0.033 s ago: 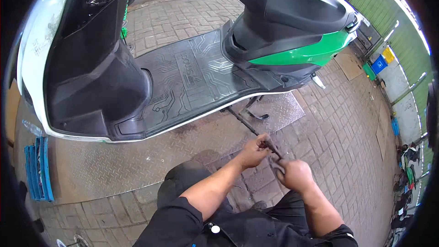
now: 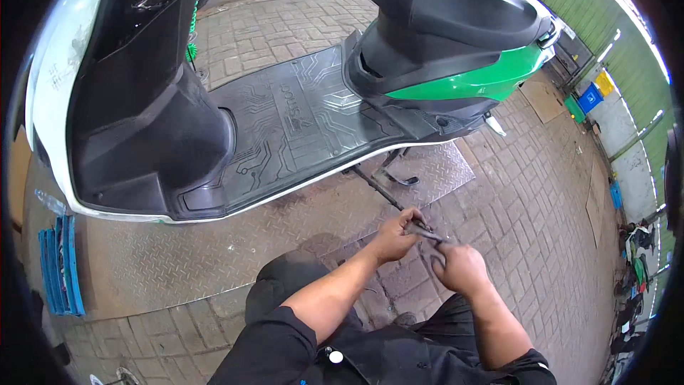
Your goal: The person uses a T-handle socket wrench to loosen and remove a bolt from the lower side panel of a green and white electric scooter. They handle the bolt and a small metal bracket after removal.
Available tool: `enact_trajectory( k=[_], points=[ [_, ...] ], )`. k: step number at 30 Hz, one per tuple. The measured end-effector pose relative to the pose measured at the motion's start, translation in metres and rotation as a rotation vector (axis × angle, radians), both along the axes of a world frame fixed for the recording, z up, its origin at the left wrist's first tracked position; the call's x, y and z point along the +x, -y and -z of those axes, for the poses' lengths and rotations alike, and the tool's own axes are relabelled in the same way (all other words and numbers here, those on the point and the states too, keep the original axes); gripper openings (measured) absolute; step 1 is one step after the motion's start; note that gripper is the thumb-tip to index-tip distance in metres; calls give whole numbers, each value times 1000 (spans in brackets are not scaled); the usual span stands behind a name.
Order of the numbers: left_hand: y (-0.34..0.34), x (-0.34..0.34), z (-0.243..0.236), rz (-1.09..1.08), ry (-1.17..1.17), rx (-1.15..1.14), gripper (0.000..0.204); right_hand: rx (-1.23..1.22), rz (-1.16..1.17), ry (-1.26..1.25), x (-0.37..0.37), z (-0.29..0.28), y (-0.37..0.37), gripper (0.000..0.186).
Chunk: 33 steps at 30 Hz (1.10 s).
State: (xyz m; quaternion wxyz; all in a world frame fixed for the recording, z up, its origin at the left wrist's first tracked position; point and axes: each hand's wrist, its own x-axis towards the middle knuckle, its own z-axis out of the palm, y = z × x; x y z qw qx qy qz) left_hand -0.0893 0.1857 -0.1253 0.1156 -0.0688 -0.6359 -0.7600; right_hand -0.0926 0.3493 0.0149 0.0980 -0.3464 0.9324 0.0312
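Dark bar [image 2: 381,192] juts toward me from beneath the scooter [image 2: 306,114], mid-view. Leftmost I see a blue rack [image 2: 50,271] at the end of a metal plate [image 2: 178,257]. Further right, my left hand [image 2: 399,237] has its fingers curled around the bar's near end. Beside it, my right hand [image 2: 462,269] closes on a grey rod-like piece [image 2: 429,234] reaching to the left fingers; its exact kind I cannot tell.

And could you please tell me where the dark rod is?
In the head view, just right of centre: the dark rod slopes down from beneath the scooter's footboard toward the left hand.
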Motion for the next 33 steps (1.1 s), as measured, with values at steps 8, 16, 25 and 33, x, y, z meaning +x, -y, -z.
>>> enact_trajectory(
  k=[8, 16, 25, 33],
  points=[
    [1, -3, 3, 10, 39, -16, 23, -1251, 766, 1005, -38, 41, -6, 27],
    [5, -5, 13, 14, -172, -26, 26, -316, -358, -189, 6, -7, 52, 36],
    [10, 2, -6, -23, 3, 229, 19, -69, -211, -77, 23, 16, 4, 41],
    [-6, -2, 0, 8, -2, 46, 24, -1304, 672, 1051, -33, 39, -6, 64]
  ],
)
